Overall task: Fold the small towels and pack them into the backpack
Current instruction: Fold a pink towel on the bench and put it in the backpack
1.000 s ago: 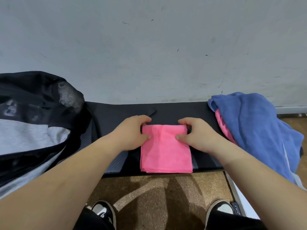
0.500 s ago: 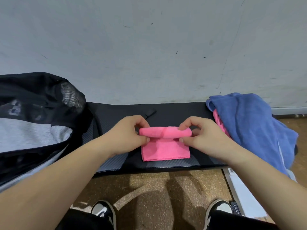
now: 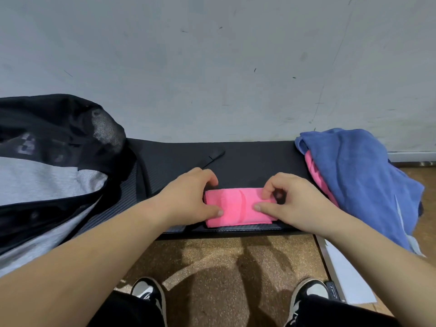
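Hands first: the left hand (image 3: 188, 197) and the right hand (image 3: 292, 201) each grip one short end of the pink towel (image 3: 236, 208), with the fingers curled over its far edge and the thumbs laid flat on the top face, tips pointing toward each other. The towel lies as a narrow folded band at the near edge of the black worktop (image 3: 247, 159), directly in front of the person. Judged from this layout, the step in hand is the final fold or roll of this towel before packing. To do it well, hold both ends level so that the far edge comes over parallel to the near edge. Press with the thumbs along the whole crease, since soft pile is likely to spring open if released loosely. A curved ridge shows on the top face between the thumbs; smooth it outward before closing the fold. Confine the band to the worktop, as its near edge lies close to the drop to the floor (image 3: 212, 260). The backpack (image 3: 47, 166) lies at the left, near the towel but apart from it; how far its opening gapes cannot be told. At the right, a blue towel (image 3: 354, 180) is heaped over a second pink towel (image 3: 316, 175); both appear unfolded and are not yet packed.
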{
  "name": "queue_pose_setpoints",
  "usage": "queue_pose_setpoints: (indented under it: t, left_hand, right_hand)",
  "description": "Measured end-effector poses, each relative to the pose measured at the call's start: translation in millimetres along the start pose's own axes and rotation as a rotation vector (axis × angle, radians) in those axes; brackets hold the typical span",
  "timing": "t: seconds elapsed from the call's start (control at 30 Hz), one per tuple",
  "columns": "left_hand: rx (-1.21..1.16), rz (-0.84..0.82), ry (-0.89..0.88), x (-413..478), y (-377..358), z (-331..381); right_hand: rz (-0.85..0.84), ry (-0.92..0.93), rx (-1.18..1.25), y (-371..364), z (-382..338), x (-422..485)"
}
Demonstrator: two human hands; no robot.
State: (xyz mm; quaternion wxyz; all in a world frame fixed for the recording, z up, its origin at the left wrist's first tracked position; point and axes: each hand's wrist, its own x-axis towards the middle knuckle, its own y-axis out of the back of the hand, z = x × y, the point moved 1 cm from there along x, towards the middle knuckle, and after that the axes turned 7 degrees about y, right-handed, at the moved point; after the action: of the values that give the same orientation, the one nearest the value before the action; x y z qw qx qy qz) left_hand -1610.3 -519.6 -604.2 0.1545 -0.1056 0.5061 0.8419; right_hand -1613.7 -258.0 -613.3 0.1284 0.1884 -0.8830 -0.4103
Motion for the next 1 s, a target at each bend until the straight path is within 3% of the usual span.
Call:
queue_pose_setpoints:
  t: [0.17, 0.3, 0.47, 0.67, 0.73, 0.8, 1.0]
  left_hand:
    - [-0.047, -0.144, 0.042, 8.3, 3.7, 10.7]
    - [-0.468, -0.056, 0.011, 11.9, 14.7, 14.5]
    - [-1.050, 0.102, 0.113, 35.9, 5.0, 14.6]
    - [-1.396, -0.362, 0.236, 55.2, -10.9, 41.8]
    - [-1.421, -0.398, 0.204, 56.2, -12.8, 36.5]
    - [-1.339, -0.329, 0.187, 53.7, -9.4, 26.5]
    - [-1.180, -0.061, 0.232, 25.2, 9.1, -10.3]
  right_hand:
    - [-0.202, 0.012, -0.111, -0.3, -12.2, 18.2]
    - [-0.305, -0.103, 0.283, -4.4, -22.9, 23.9]
    - [-0.054, -0.412, 0.758, -9.4, -22.0, 31.8]
    - [0.196, -0.577, 1.121, -11.6, -23.4, 61.7]
    - [0.237, -0.604, 1.137, -15.1, -24.6, 70.7]
    - [0.238, -0.622, 1.131, -19.6, -23.4, 80.4]
    - [0.029, -0.533, 0.969, -35.1, -47.9, 92.8]
